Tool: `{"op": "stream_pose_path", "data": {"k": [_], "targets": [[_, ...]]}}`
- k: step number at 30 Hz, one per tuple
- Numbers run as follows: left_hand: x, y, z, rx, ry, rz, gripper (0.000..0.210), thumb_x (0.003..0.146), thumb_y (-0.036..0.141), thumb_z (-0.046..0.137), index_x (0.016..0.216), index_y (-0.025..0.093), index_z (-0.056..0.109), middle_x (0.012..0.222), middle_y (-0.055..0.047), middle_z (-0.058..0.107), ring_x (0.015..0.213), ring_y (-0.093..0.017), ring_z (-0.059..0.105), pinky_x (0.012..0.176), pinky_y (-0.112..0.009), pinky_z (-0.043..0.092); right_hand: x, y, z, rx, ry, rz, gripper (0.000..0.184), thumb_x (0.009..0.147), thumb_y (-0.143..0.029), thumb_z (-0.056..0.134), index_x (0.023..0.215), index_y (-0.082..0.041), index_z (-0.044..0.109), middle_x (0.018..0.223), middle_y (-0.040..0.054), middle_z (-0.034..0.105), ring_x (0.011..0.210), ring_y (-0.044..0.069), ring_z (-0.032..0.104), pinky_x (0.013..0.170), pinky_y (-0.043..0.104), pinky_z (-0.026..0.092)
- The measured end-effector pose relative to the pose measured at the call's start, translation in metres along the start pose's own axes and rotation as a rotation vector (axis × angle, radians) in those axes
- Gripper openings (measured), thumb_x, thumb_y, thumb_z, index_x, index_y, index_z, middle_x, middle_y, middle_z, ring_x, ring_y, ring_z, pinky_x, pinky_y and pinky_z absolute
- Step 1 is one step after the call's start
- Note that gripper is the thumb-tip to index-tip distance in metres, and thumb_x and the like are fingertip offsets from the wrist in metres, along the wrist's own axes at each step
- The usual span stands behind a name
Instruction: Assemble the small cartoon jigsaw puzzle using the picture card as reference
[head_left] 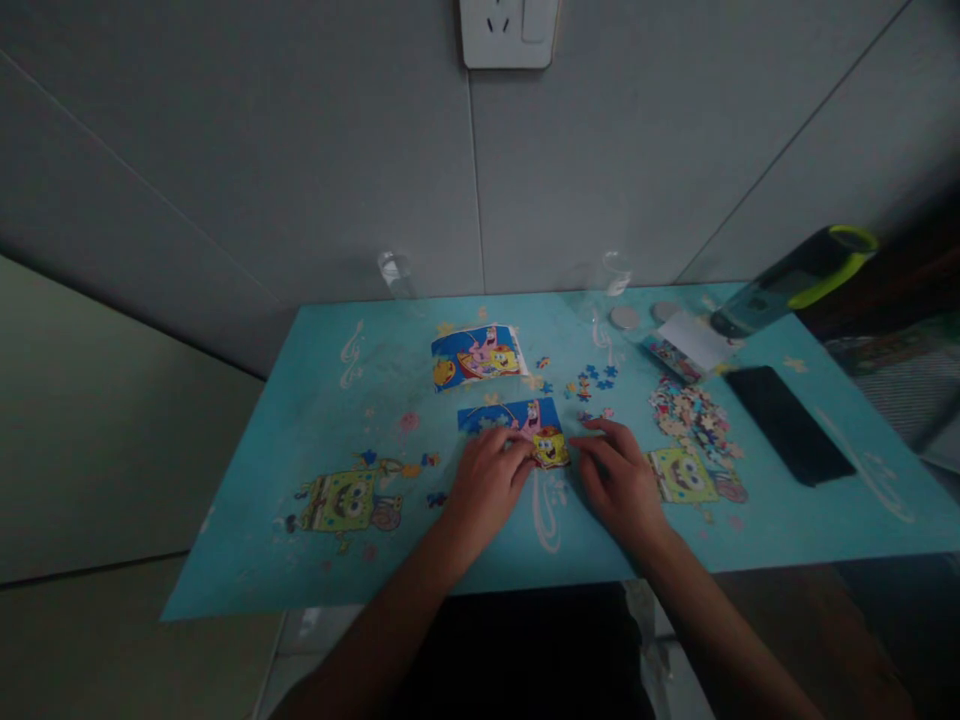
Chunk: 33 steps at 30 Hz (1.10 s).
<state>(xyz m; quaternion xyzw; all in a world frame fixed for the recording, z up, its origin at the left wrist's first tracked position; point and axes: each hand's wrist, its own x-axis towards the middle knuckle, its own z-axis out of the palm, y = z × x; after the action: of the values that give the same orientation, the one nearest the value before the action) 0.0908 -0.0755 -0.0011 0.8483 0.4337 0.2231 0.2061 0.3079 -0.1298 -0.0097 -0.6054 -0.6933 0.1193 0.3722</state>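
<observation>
A partly assembled jigsaw puzzle (550, 447) with a yellow cartoon sponge and a pink figure on blue lies flat between my hands. My left hand (487, 474) covers its lower left part, fingers drawn together at the tips. Whether a piece sits under those fingertips is hidden. At the puzzle's right edge is my right hand (619, 478), its fingers bent and apart, with no piece visible in them. Just behind lies a creased reference picture (480, 357) of the same scene. Loose blue pieces (600, 376) are scattered to its right.
A heap of mixed puzzle pieces (694, 415) lies right, beside a black phone (787, 425). Behind them are a folded card (686, 345), round lids (624, 317) and a tilted-looking bottle (784, 280). Clear containers (395, 273) stand by the wall. More pieces (436, 499) lie left.
</observation>
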Motion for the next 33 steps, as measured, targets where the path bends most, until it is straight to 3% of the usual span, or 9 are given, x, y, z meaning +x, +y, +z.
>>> {"op": "stream_pose_path", "data": {"k": [5, 11, 18, 33], "targets": [[-0.017, 0.008, -0.001, 0.181, 0.029, 0.000, 0.027, 0.097, 0.019, 0.062, 0.123, 0.025, 0.065, 0.124, -0.008, 0.065, 0.111, -0.027, 0.060, 0.092, -0.046, 0.050, 0.002, -0.001, -0.001, 0.030, -0.001, 0.024, 0.022, 0.098, -0.020, 0.054, 0.112, -0.023, 0.070, 0.138, 0.0129, 0.052, 0.097, 0.022, 0.067, 0.095, 0.045, 0.057], [-0.043, 0.020, 0.006, 0.257, -0.033, 0.127, 0.045, 0.096, 0.015, 0.057, 0.141, 0.025, 0.055, 0.141, -0.009, 0.060, 0.118, -0.028, 0.059, 0.096, -0.047, 0.047, 0.002, -0.002, -0.001, 0.007, -0.008, 0.038, 0.021, 0.098, -0.021, 0.054, 0.111, -0.023, 0.070, 0.136, 0.0120, 0.053, 0.095, 0.022, 0.068, 0.093, 0.044, 0.057], [-0.046, 0.021, 0.009, 0.247, -0.036, 0.115, 0.044, 0.097, 0.019, 0.054, 0.140, 0.023, 0.057, 0.130, -0.011, 0.065, 0.114, -0.028, 0.059, 0.093, -0.047, 0.048, 0.004, -0.001, -0.002, 0.020, -0.052, 0.032, 0.020, 0.098, -0.021, 0.054, 0.110, -0.022, 0.070, 0.137, 0.0128, 0.053, 0.097, 0.022, 0.068, 0.094, 0.045, 0.057], [-0.046, 0.021, 0.009, 0.252, -0.016, 0.125, 0.038, 0.099, 0.019, 0.051, 0.136, 0.020, 0.058, 0.134, -0.010, 0.065, 0.116, -0.027, 0.059, 0.091, -0.046, 0.047, 0.005, -0.001, -0.002, 0.011, -0.073, 0.050, 0.019, 0.098, -0.023, 0.055, 0.108, -0.023, 0.071, 0.134, 0.0126, 0.056, 0.100, 0.024, 0.068, 0.097, 0.046, 0.056]]}}
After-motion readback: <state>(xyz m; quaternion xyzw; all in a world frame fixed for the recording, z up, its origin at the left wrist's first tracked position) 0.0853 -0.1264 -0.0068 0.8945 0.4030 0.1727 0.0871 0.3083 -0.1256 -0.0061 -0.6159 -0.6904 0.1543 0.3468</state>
